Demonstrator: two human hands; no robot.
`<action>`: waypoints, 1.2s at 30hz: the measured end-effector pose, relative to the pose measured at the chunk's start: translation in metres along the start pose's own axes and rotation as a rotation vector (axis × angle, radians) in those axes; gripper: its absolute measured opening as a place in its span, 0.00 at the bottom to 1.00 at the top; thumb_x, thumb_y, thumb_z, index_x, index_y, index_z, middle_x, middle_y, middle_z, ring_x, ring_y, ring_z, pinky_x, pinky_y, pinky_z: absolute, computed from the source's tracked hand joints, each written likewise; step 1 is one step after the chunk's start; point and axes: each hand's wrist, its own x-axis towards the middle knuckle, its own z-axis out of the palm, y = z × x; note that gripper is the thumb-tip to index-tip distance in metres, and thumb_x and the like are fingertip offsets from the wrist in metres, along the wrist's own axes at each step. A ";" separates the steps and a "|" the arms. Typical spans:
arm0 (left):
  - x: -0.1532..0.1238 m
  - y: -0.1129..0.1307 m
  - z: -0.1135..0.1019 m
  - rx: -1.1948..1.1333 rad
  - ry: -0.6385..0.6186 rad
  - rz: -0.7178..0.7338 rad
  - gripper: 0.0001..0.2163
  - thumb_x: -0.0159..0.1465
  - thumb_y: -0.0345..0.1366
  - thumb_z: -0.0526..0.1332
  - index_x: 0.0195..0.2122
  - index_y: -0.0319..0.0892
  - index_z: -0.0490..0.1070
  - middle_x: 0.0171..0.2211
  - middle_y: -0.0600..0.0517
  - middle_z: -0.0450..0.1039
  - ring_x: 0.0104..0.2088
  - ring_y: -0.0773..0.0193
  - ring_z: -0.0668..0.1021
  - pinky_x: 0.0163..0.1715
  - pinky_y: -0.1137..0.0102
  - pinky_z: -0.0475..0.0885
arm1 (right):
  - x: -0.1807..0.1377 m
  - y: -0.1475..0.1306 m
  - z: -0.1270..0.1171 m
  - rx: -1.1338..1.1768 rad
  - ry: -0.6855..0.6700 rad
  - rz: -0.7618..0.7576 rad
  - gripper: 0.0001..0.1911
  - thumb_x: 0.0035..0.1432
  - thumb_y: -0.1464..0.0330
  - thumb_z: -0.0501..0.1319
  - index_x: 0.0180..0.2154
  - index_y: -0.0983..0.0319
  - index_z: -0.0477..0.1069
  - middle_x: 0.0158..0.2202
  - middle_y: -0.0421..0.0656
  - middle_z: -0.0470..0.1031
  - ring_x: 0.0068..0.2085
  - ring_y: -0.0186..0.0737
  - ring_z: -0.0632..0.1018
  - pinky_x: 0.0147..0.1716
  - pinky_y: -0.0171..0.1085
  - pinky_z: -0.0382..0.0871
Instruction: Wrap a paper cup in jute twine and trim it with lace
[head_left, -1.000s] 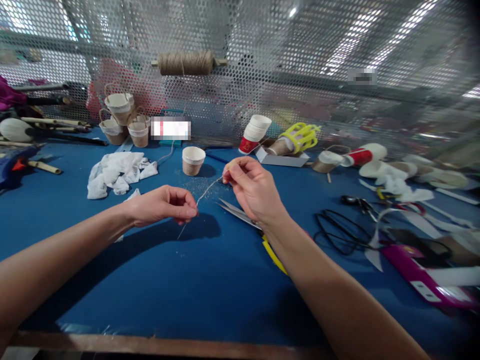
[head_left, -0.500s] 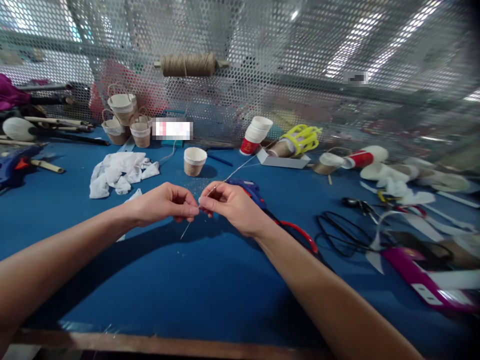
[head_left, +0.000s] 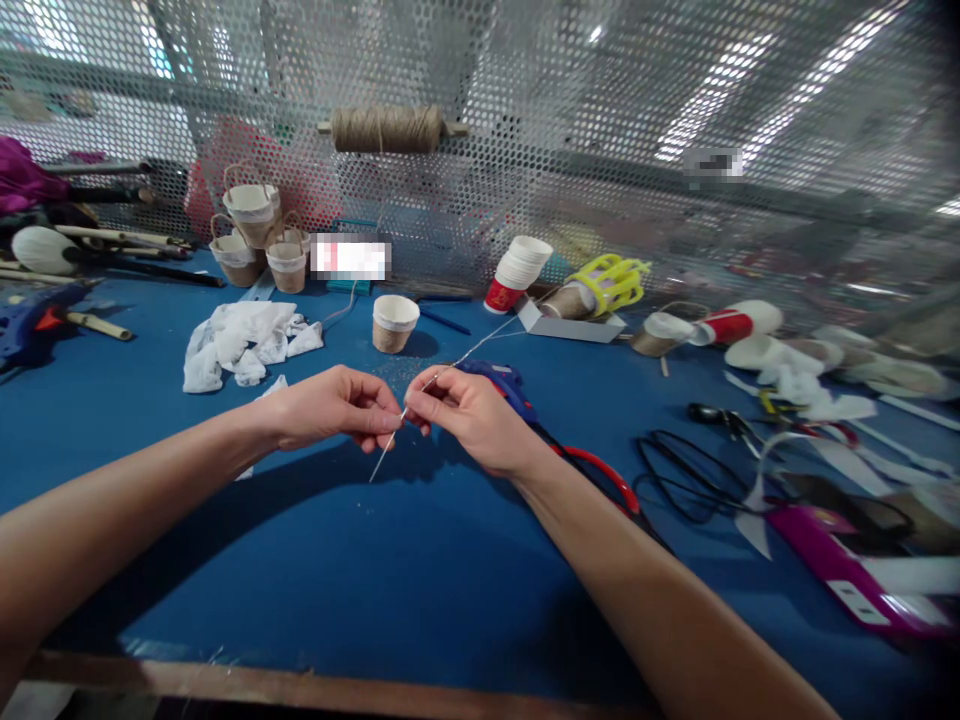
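A thin pale cord (head_left: 382,458) runs between my two hands, its short end hanging down below the fingers. My left hand (head_left: 349,410) pinches it between thumb and fingertips. Close beside, my right hand (head_left: 457,412) pinches the same cord, which stretches on up to the right toward a white box. A cup wrapped in burlap with a white lace rim (head_left: 394,325) stands upright just beyond my hands. Partly hidden behind my right hand lies a blue glue gun (head_left: 501,380).
White lace strips (head_left: 240,345) lie to the left. Several finished baskets (head_left: 255,215) are stacked behind. Stacked paper cups (head_left: 517,272) lean by the white box (head_left: 574,325). A twine spool (head_left: 386,130) hangs on the mesh. Black cable (head_left: 686,480) and a purple power strip (head_left: 832,560) lie right.
The gap between my fingertips has widened slightly, showing a little more cord between them. Both hands keep their pinch. The whole view has shifted a little.
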 end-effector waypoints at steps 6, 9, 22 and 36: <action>0.000 -0.003 0.003 0.162 0.019 0.071 0.06 0.54 0.33 0.61 0.24 0.38 0.66 0.22 0.57 0.71 0.22 0.74 0.70 0.25 0.75 0.64 | -0.003 -0.001 0.001 -0.094 -0.025 -0.014 0.07 0.52 0.67 0.60 0.27 0.63 0.66 0.24 0.37 0.66 0.24 0.30 0.67 0.26 0.34 0.62; 0.000 -0.002 0.003 0.286 0.056 0.127 0.05 0.54 0.34 0.60 0.24 0.38 0.65 0.22 0.57 0.69 0.22 0.73 0.69 0.24 0.75 0.64 | -0.004 -0.001 0.002 -0.137 -0.007 -0.026 0.07 0.53 0.67 0.59 0.26 0.63 0.67 0.24 0.37 0.66 0.24 0.30 0.67 0.26 0.34 0.61; -0.006 0.007 0.010 0.621 0.280 0.190 0.05 0.56 0.34 0.59 0.25 0.39 0.67 0.22 0.54 0.70 0.22 0.70 0.67 0.24 0.74 0.59 | -0.002 0.001 0.008 0.020 0.107 -0.023 0.08 0.51 0.65 0.62 0.27 0.63 0.67 0.26 0.39 0.69 0.26 0.31 0.72 0.27 0.34 0.68; 0.000 -0.003 0.006 0.195 0.084 0.185 0.10 0.55 0.39 0.61 0.23 0.39 0.63 0.19 0.58 0.62 0.21 0.73 0.63 0.23 0.75 0.57 | -0.003 -0.004 0.003 0.059 0.109 -0.103 0.08 0.50 0.64 0.63 0.25 0.62 0.69 0.25 0.37 0.69 0.26 0.30 0.69 0.30 0.35 0.65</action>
